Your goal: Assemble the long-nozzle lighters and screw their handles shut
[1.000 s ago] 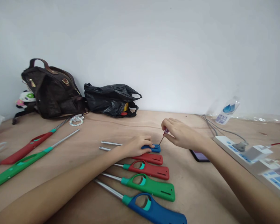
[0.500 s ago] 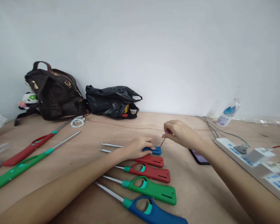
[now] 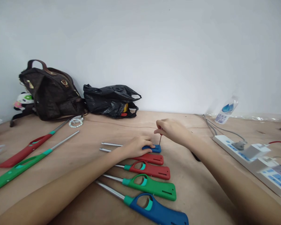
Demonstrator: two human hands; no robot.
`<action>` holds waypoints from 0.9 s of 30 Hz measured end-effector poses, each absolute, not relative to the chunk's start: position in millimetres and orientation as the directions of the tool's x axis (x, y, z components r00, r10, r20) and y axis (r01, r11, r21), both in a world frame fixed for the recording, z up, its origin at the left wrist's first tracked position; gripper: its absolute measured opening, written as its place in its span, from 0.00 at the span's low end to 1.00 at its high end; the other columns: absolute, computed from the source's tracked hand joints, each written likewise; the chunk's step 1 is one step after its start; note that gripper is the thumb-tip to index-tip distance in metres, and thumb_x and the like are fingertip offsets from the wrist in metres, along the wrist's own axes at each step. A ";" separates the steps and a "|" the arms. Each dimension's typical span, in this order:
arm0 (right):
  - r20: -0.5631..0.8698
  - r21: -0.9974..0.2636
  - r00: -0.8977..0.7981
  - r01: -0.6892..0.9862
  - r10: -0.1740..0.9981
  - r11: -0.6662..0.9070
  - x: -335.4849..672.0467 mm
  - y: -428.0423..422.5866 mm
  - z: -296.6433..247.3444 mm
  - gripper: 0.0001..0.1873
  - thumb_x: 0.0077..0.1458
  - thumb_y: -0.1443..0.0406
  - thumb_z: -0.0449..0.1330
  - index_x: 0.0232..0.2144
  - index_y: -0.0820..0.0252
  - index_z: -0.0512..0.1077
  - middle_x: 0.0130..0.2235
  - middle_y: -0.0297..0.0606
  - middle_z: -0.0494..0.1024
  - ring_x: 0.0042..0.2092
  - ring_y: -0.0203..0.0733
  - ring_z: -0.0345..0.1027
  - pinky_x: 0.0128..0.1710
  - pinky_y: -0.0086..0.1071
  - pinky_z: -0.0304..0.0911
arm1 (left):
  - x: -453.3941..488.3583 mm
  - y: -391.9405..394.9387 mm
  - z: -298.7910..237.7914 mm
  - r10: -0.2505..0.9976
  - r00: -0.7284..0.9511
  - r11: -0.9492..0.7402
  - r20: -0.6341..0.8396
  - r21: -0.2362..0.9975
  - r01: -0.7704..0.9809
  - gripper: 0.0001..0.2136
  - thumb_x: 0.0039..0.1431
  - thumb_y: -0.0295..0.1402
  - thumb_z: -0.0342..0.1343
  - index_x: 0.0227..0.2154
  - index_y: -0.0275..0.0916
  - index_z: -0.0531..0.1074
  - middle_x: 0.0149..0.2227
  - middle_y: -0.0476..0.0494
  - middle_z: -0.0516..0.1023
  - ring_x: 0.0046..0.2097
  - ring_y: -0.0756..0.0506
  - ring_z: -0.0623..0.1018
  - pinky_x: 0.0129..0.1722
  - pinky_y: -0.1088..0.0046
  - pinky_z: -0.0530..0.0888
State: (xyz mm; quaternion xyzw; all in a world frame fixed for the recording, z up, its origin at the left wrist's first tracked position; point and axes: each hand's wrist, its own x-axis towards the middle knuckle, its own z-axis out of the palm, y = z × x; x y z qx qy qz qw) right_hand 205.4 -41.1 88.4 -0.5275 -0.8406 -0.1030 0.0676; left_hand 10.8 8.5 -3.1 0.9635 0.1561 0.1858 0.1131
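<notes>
My left hand (image 3: 137, 147) lies over a blue gas lighter (image 3: 157, 149), its fingers closed on the handle and pinning it to the table. Between the fingers of my right hand (image 3: 172, 129) is a thin screwdriver (image 3: 160, 140) with a bit of red at its grip. It stands almost upright, its tip at the end of that lighter's handle. Nearer to me lie a red lighter (image 3: 154, 159), a second red lighter (image 3: 160, 172), a green lighter (image 3: 160, 189) and another blue lighter (image 3: 165, 214), side by side. My left forearm crosses over some of their metal tubes.
At left lie a longer red lighter (image 3: 25, 153) and green lighter (image 3: 18, 172), near a bead bracelet (image 3: 76, 122). A dark backpack (image 3: 53, 97) and black plastic bag (image 3: 107, 101) rest against the wall. At right are a power strip (image 3: 227, 143) with plugs and a bottle (image 3: 226, 111).
My right hand has shifted slightly left, and the screwdriver has gone from slanted to nearly upright. My left hand keeps its place on the blue lighter. The view has shifted a little.
</notes>
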 end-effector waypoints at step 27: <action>0.157 0.147 -0.514 0.856 0.843 0.495 213.0 -55.0 100.5 0.06 0.59 0.66 0.56 0.38 0.63 0.69 0.38 0.46 0.78 0.39 0.47 0.71 0.38 0.35 0.61 | 9.4 11.1 -7.6 0.318 0.891 -0.933 0.326 0.274 0.233 0.09 0.61 0.27 0.53 0.40 0.40 0.77 0.42 0.44 0.75 0.43 0.45 0.76 0.44 0.73 0.71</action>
